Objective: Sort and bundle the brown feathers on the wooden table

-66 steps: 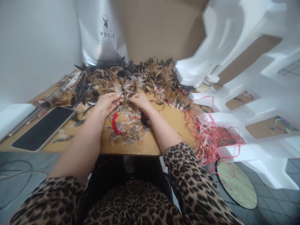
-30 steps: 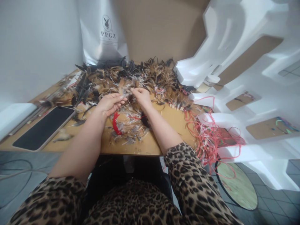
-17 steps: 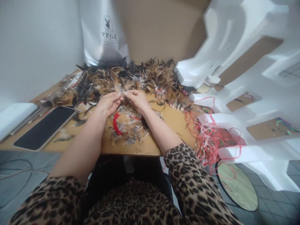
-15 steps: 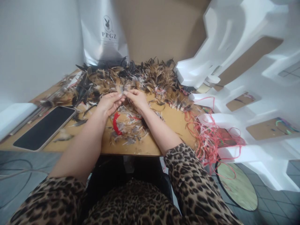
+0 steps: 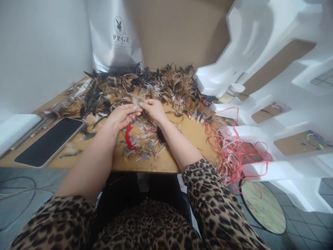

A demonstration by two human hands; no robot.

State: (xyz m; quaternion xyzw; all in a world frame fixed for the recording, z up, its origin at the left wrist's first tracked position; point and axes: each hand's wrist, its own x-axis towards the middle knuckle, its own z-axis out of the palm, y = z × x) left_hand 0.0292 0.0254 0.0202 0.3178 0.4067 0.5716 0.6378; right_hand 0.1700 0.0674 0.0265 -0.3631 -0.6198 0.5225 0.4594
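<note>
My left hand (image 5: 125, 115) and my right hand (image 5: 153, 109) meet over the middle of the table, thumbs and fingers pinched close together. Between the fingertips is a small brown-grey feather (image 5: 137, 99), its tip pointing away from me. Whether it is one feather or a few is too small to tell. Beneath the hands lies a loose heap of feather scraps (image 5: 148, 147) with a curved red strip (image 5: 129, 137) at its left side. Just beyond the hands spreads a large pile of brown and black feathers (image 5: 171, 83).
A phone (image 5: 49, 141) lies on the left of the table (image 5: 192, 133). Tangled red ribbons (image 5: 229, 152) hang over the right edge. White foam packing (image 5: 249, 45) stands along the right, and a silver bag (image 5: 114, 41) leans at the back. A round mirror-like disc (image 5: 262, 205) is below.
Both hands have shifted very slightly to the right with the feather, and its tuft looks turned a little. The rest of the table looks the same.
</note>
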